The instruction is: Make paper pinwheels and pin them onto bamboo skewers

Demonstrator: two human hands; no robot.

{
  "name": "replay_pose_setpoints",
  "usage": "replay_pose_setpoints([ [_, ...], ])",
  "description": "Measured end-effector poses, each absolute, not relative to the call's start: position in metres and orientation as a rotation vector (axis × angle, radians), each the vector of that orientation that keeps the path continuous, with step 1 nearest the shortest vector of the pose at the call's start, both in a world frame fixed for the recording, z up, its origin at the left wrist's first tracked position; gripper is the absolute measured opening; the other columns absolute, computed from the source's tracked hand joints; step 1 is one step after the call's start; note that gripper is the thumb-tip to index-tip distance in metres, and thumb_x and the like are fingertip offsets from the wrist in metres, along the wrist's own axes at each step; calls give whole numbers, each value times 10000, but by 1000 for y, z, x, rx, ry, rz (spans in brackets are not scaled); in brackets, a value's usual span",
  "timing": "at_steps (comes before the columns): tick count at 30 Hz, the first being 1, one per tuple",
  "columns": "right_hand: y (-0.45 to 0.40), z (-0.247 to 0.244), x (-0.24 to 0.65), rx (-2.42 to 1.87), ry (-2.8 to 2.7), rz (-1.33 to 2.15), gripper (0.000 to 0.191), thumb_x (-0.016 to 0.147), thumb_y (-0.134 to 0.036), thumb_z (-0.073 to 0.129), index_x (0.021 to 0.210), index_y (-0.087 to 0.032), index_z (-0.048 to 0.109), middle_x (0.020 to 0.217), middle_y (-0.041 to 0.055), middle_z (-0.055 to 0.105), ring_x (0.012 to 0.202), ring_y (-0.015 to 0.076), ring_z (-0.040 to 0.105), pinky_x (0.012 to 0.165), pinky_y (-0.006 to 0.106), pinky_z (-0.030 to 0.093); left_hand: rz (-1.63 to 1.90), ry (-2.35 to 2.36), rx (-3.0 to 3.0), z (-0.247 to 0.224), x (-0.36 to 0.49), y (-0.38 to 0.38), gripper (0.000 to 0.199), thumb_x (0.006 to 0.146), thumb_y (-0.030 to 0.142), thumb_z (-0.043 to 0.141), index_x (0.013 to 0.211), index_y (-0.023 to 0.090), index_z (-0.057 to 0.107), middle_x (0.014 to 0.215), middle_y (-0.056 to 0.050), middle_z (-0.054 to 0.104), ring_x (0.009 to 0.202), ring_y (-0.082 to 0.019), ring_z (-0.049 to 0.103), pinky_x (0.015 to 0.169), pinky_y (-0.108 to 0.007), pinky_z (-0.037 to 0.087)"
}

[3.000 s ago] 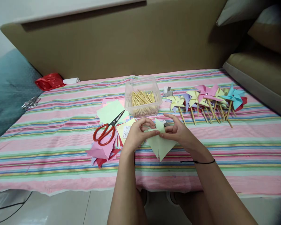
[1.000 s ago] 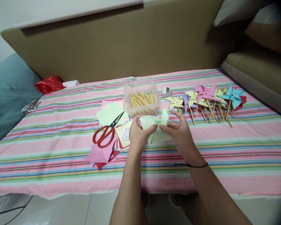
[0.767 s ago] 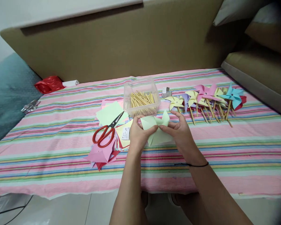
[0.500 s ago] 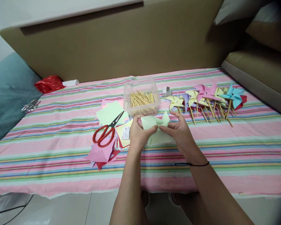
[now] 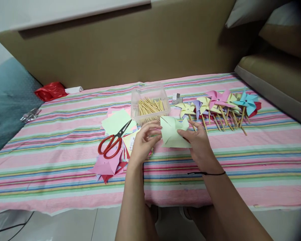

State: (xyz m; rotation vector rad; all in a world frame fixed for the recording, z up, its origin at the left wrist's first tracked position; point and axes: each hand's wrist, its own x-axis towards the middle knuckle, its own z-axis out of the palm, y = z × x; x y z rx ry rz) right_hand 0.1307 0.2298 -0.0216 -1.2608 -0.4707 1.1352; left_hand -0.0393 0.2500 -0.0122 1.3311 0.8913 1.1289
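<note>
Thumb in front and fingers behind, your right hand (image 5: 200, 140) pinches a pale green paper (image 5: 172, 137) by its right side, holding it above the striped cloth (image 5: 256, 174). Your left hand (image 5: 143, 142) waits at the sheet's 9 o'clock edge, thumb and fingers parted with nothing clasped between them; whether a fingertip brushes the paper, you cannot tell from here. A slit shows toward the sheet's 11 o'clock corner, and the 1 o'clock corner curls upward.

The step in hand looks like bending slit corners in toward the middle. To do it well, keep the right thumb pressed where the bends meet, lift each flap lightly, and roll it round rather than creasing it flat. Take matching flaps in the same turning order, and avoid pulling across a slit, where thin paper could tear.

Farther out, reading the clock from the sheet, a clear plastic box (image 5: 149, 91) of wooden sticks (image 5: 150, 108) stands at 11 o'clock, just beyond your fingers, and a small grey packet (image 5: 177, 99) lies at 12. Paper pinwheels (image 5: 217, 98) on sticks cluster at 2 o'clock. Red-handled scissors (image 5: 110, 145) rest at 9, overlapping loose colored sheets (image 5: 115, 122), with pink cut paper (image 5: 107, 164) at 8.
</note>
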Motion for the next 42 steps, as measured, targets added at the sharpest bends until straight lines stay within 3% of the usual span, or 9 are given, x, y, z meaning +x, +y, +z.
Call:
replay_pose_setpoints([
  [6, 228, -21, 127, -1262, -565, 1148, 926, 459, -322, 866, 1248, -185, 402, 739, 34, 728, 648, 231, 679, 579, 346, 551, 1105, 938, 1398, -15, -33, 249, 106, 738, 272, 703, 760, 171, 682, 1255, -101, 523, 1116, -243, 557, 681, -247, 539],
  [12, 227, -22, 125, -1222, -588, 1151, 925, 484, -315, 864, 1266, -197, 384, 764, 38, 737, 669, 235, 686, 605, 357, 557, 1214, 1000, 1117, -10, -22, 249, 302, 679, 213, 731, 914, 201, 541, 1070, -26, 601, 722, -94, 633, 656, -240, 518],
  [18, 228, -27, 128, -1221, -568, 1166, 895, 498, -282, 866, 1256, -191, 397, 751, 34, 740, 652, 220, 686, 587, 333, 552, 1288, 1014, 1087, -18, -22, 253, 377, 624, 110, 718, 919, 211, 507, 803, 34, 613, 648, -76, 591, 628, -207, 467],
  [23, 228, -27, 128, -1248, -549, 1143, 853, 504, -289, 861, 1226, -193, 417, 733, 16, 731, 639, 218, 682, 562, 325, 542, 1156, 1010, 1332, -16, -26, 250, 81, 717, 155, 654, 789, 179, 680, 914, -52, 671, 830, -150, 621, 622, -227, 463],
  [26, 228, -27, 128, -1248, -557, 1112, 828, 512, -295, 858, 1205, -201, 416, 734, 10, 726, 646, 217, 680, 572, 326, 540, 1084, 981, 1436, -10, -26, 248, 131, 760, 234, 661, 867, 207, 731, 1052, -76, 670, 1033, -205, 597, 732, -259, 495],
  [29, 228, -27, 128, -1251, -586, 1101, 820, 519, -308, 854, 1201, -208, 410, 747, 18, 726, 661, 230, 683, 597, 347, 542, 1057, 1005, 1423, -7, -23, 247, 189, 806, 349, 626, 837, 207, 748, 1046, -84, 666, 1079, -222, 579, 743, -265, 507],
  [33, 227, -27, 127, -1251, -644, 1108, 798, 534, -290, 841, 1196, -230, 400, 758, 25, 727, 679, 246, 691, 643, 384, 548, 1095, 1052, 1288, -9, -17, 248, 196, 723, 374, 706, 722, 178, 700, 946, -69, 658, 901, -191, 627, 639, -244, 511],
  [36, 227, -26, 126, -1229, -666, 1120, 782, 542, -298, 834, 1188, -247, 398, 735, 14, 717, 674, 252, 694, 655, 399, 552, 1090, 1051, 1174, -11, -14, 247, 262, 622, 341, 789, 740, 171, 630, 935, -41, 654, 757, -148, 647, 584, -224, 508],
  [42, 226, -24, 125, -1194, -657, 1146, 770, 530, -307, 842, 1157, -244, 399, 710, 10, 712, 637, 243, 689, 608, 370, 545, 1072, 1059, 1059, -11, -16, 247, 377, 539, 283, 840, 792, 169, 586, 943, -29, 666, 686, -119, 662, 562, -212, 507],
])
